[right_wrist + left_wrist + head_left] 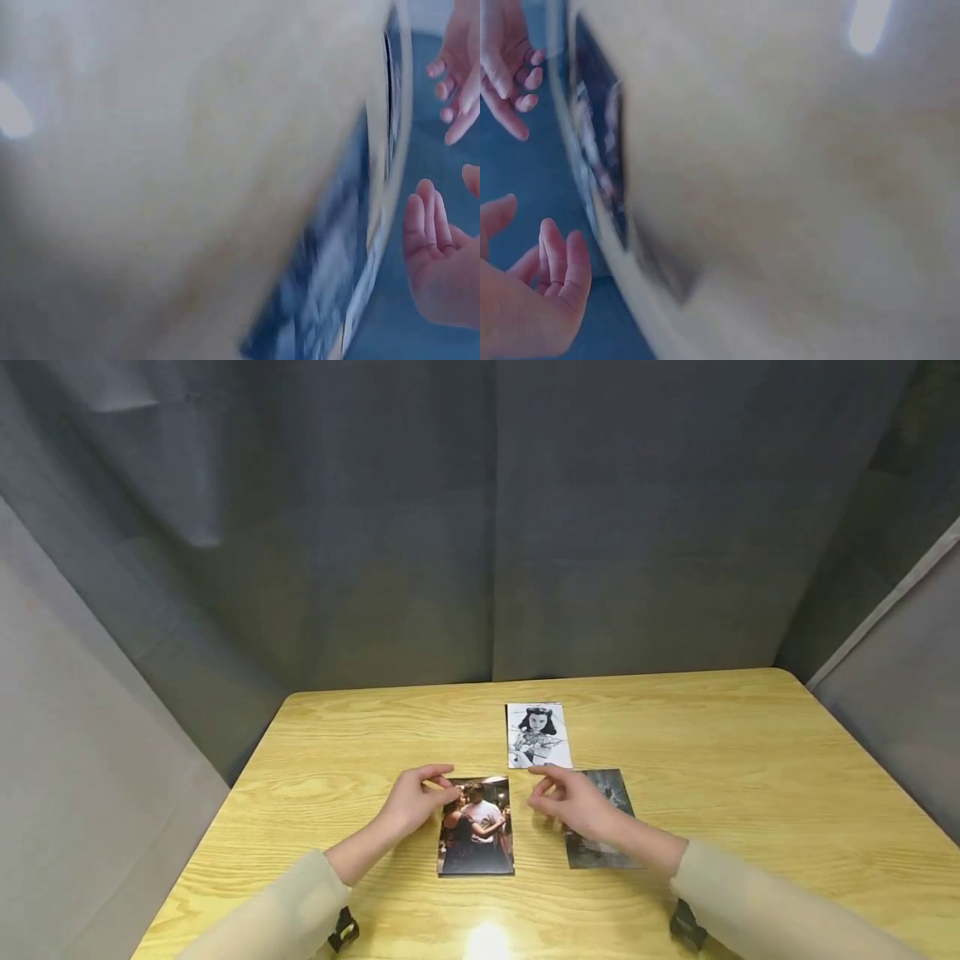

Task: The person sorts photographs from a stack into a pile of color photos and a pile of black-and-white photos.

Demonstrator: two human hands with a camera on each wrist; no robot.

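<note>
Three photo prints lie on the wooden table (712,743). The colour photo of a couple (476,827) sits nearest the person, portrait-wise, its long axis running away from the body toward the back drape; its near short edge lies well in from the table's front edge. The left hand (416,802) hovers at the photo's top-left corner, fingers loosely curled with thumb and forefinger close to the edge; whether they touch the print I cannot tell, and nothing is gripped. The right hand (573,802) hangs just right of the same photo's upper right corner, fingers relaxed and spread, holding nothing; it lies over the darker photo (600,852), which sits just beside the couple photo on the right with a narrow strip of bare wood between them. The black-and-white portrait photo (537,735) lies further back, its near edge just beyond the right hand's fingertips. The left hand is judged the nearer to the couple photo; the two hands flank its far end, apart from each other. Open wood extends to the left of the couple photo and toward the back; the right side is crowded by the dark print. Both wrist views are motion-blurred and show only relaxed fingers (562,262) and the other hand opposite.
</note>
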